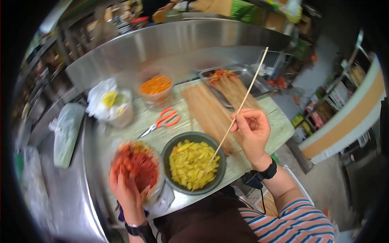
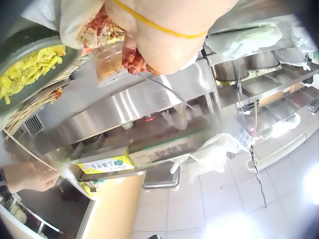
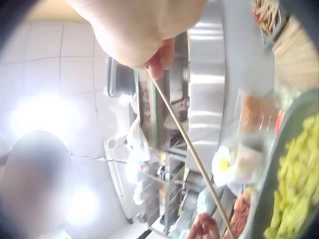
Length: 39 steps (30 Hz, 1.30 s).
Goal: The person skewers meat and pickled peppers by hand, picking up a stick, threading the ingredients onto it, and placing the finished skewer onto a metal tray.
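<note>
Red food (image 1: 142, 168) obscures whether the left hand (image 1: 126, 193) grips anything; the right hand (image 1: 254, 131) pinches a skewer (image 1: 253, 77).

Counts, head view: 1 single skewer (image 1: 251, 81); 2 skewer piles (image 1: 208, 113), frame centre and upper right; 1 green bowl (image 1: 222, 166), lower centre; 1 pair of orange-handled pliers (image 1: 152, 127); 1 metal tray (image 1: 262, 84), upper right; 1 tub of orange shreds (image 1: 159, 98); 2 wristbands (image 1: 268, 171). Yellow-green pieces (image 1: 188, 162): too many to count.

A pale bag (image 1: 68, 137) lies on shiny metal (image 1: 69, 196).
</note>
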Each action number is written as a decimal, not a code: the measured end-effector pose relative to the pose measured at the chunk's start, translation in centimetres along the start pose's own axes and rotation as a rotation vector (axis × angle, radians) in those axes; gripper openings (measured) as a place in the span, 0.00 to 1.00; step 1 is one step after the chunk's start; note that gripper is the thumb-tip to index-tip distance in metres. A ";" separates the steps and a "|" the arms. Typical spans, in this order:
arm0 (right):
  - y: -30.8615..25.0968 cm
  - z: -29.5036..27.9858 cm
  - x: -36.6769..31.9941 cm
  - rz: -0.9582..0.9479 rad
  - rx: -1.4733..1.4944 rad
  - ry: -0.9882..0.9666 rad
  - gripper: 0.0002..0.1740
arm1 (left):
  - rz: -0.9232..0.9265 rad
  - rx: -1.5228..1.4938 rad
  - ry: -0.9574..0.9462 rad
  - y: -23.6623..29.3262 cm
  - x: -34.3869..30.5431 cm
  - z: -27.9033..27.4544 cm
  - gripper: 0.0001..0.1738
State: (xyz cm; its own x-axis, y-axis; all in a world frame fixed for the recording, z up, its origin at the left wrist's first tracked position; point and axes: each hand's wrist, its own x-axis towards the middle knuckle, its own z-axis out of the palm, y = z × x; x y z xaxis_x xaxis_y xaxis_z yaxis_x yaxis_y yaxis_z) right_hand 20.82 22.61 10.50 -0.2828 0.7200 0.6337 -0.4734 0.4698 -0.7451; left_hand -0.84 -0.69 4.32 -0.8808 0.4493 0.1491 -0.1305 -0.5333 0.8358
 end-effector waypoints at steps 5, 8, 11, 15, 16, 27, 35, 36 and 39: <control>-0.9 9.8 -5.6 0.045 0.312 -0.431 0.07 | 0.055 0.248 -0.072 5.4 4.8 2.3 0.17; -2.6 14.0 -8.4 0.005 0.341 -0.695 0.08 | 0.141 0.250 -0.135 5.8 8.5 3.2 0.15; -4.7 16.3 -10.3 -0.114 0.429 -0.912 0.11 | 0.129 0.194 -0.177 4.1 9.9 3.8 0.13; -5.9 16.7 -12.1 -0.087 0.574 -0.940 0.12 | 0.028 0.010 -0.147 1.7 8.6 4.6 0.13; -5.8 16.2 -11.9 -0.061 0.587 -0.962 0.12 | 0.032 0.008 -0.149 1.5 8.3 4.4 0.13; -6.0 11.1 -7.9 -0.455 0.081 -0.977 0.05 | 0.217 -0.352 -0.054 2.3 4.2 3.5 0.16; -8.0 6.9 -2.7 -0.221 0.014 -0.695 0.07 | 0.190 -0.367 -0.098 1.3 3.8 3.5 0.17; -7.9 5.6 -2.3 -0.220 -0.037 -0.651 0.07 | 0.196 -0.367 -0.169 1.2 4.1 3.0 0.17; -7.6 -1.2 -0.7 -0.072 -0.190 -0.871 0.04 | 0.150 -0.314 -0.023 1.7 4.4 1.7 0.18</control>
State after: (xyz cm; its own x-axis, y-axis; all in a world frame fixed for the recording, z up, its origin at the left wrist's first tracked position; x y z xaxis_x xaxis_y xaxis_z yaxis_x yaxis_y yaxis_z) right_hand 25.63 19.08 15.48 -0.8274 0.0785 0.5560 -0.3904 0.6314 -0.6700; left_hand -4.16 1.51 7.30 -0.8907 0.3632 0.2733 -0.1367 -0.7875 0.6010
